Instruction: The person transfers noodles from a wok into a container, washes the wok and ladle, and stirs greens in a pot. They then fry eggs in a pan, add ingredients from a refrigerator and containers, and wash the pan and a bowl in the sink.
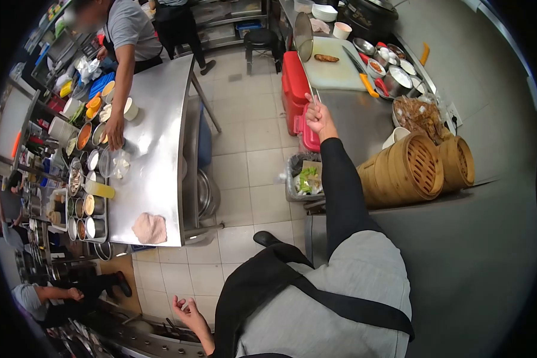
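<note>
My right hand (320, 121), at the end of an outstretched black sleeve, closes around the thin handle of a round metal skimmer (304, 37). The skimmer's disc is up beside the left edge of a pale cutting board (334, 70). On that board lie a browned, elongated piece of food (326, 58) and a knife with an orange handle (367, 82). Low in the view, my left hand (191, 316) hangs over the floor, palm up with loosely bent fingers apart and nothing in it.
Bamboo steamers (400, 170) and a red bin (295, 89) flank my right arm. A bag-lined waste bin (305, 178) stands below. Across the aisle, a co-worker's hand (114, 132) reaches over a steel table (152, 149) bearing several containers and pinkish raw meat (150, 228).
</note>
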`<state>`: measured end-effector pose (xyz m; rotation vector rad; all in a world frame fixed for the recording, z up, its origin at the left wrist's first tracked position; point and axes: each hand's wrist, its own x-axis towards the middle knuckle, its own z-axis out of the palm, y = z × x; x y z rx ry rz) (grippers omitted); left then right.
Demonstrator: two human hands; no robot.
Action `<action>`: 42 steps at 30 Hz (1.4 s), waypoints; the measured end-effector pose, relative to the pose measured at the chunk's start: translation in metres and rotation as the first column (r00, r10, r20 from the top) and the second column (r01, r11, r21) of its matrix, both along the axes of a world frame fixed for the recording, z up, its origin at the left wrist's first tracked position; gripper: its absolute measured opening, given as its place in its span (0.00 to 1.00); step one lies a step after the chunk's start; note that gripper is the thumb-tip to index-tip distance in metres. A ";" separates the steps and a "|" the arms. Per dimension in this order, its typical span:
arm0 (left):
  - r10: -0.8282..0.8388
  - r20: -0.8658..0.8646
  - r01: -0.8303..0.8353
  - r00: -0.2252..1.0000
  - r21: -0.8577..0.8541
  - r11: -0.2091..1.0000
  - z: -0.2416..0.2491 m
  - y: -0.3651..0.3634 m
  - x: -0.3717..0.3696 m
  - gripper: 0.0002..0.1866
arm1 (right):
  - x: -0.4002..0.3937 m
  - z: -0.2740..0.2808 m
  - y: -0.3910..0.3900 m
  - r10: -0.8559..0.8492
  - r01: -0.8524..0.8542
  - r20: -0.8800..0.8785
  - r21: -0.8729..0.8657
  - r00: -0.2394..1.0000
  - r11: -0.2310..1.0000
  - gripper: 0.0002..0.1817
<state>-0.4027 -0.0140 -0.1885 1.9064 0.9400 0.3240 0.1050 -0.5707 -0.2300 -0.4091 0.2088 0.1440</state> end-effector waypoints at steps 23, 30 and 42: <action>0.114 0.004 -0.114 0.993 -0.042 0.993 -0.026 0.053 -0.102 0.24 | -0.206 0.044 0.280 0.921 -0.758 -0.273 -0.652 0.277 0.034 0.12; 0.369 0.008 -0.368 0.929 -0.057 0.928 -0.042 0.071 -0.227 0.20 | -0.310 0.089 0.569 0.962 -0.569 -0.150 -0.781 -0.230 -0.258 0.16; 0.955 -0.112 -0.948 0.275 -0.198 0.250 -0.143 0.009 -0.336 0.19 | -0.583 0.100 0.976 0.787 -0.530 -0.013 -0.732 -0.617 -0.428 0.09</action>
